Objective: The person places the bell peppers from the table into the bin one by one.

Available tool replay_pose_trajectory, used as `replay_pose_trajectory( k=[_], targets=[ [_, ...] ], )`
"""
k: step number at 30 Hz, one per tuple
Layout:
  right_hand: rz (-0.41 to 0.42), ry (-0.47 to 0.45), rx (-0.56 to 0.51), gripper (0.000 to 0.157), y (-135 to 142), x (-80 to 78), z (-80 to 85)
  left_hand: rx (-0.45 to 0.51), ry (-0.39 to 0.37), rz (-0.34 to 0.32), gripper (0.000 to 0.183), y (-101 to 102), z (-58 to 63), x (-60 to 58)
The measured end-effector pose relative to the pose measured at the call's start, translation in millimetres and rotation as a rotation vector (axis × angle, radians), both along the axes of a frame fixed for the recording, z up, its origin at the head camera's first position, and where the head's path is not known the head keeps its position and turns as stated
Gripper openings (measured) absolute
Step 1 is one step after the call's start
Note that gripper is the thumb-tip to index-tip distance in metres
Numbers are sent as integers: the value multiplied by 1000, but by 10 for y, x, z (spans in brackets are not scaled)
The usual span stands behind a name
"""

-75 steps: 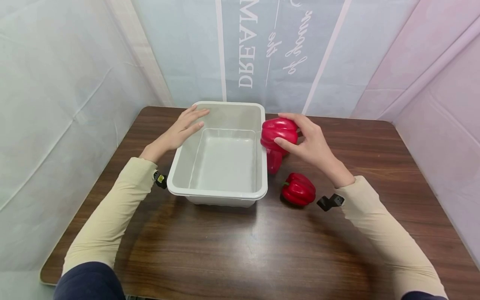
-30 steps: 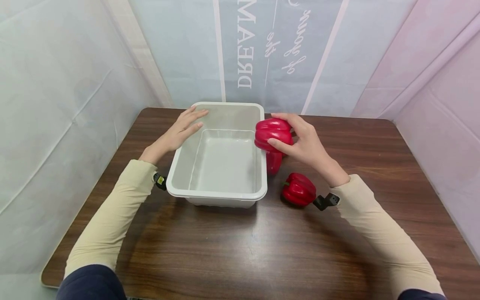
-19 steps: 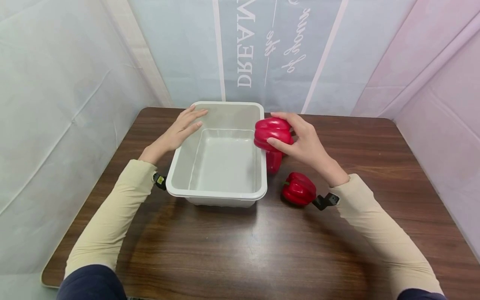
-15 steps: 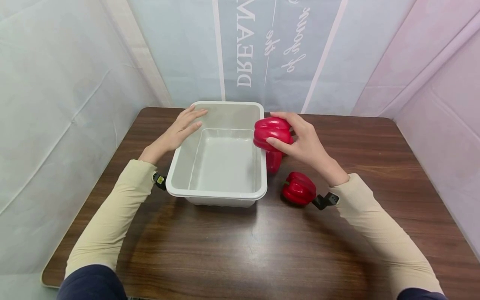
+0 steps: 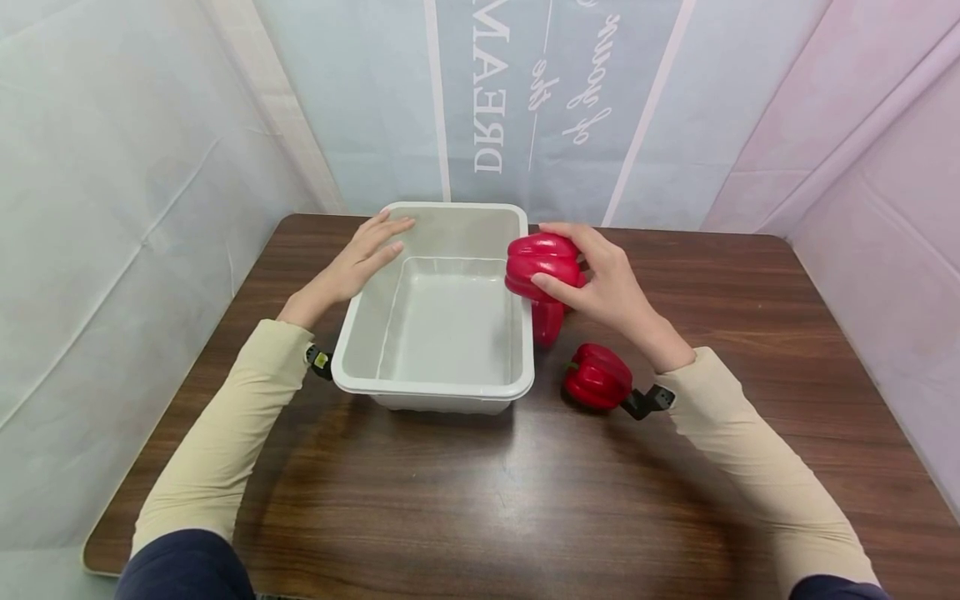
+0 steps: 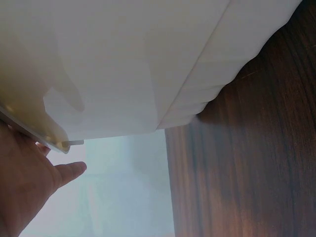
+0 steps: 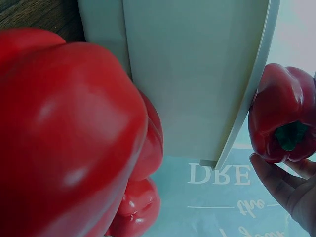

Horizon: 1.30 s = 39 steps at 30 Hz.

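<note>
My right hand [image 5: 611,279] grips a red bell pepper [image 5: 542,265] at the right rim of a white plastic tub [image 5: 435,389]. In the right wrist view this bell pepper [image 7: 281,111] shows its green stem, level with the rim. My left hand [image 5: 360,260] lies with straight fingers over the tub's left rim; in the left wrist view the left hand [image 6: 27,180] is at the rim's edge. A second bell pepper [image 5: 597,377] lies on the table below my right hand. More red pepper [image 5: 547,323] shows beside the tub, partly hidden by the held one.
The brown wooden table [image 5: 450,500] carries the tub and the peppers. A printed light-blue curtain [image 5: 375,100] hangs behind its far edge, with pale cloth on both sides. A black wrist camera [image 5: 648,402] appears close to the lying pepper.
My right hand has shifted left with the held bell pepper, from beside the tub's right rim to slightly over it. The left hand and the tub have barely moved.
</note>
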State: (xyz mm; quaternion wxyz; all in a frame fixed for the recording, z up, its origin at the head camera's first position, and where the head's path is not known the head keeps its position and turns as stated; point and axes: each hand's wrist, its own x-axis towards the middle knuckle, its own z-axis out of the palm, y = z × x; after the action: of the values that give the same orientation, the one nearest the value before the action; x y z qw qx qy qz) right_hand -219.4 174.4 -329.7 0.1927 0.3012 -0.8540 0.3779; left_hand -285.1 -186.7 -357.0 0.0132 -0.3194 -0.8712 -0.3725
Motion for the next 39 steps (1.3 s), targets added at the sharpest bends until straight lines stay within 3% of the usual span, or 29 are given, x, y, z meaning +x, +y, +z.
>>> replay_pose_trajectory(
  k=[39],
  targets=[
    [43,-22,-19,60,-250,-42,71,12,7,2,50,-7,18,-21]
  ],
)
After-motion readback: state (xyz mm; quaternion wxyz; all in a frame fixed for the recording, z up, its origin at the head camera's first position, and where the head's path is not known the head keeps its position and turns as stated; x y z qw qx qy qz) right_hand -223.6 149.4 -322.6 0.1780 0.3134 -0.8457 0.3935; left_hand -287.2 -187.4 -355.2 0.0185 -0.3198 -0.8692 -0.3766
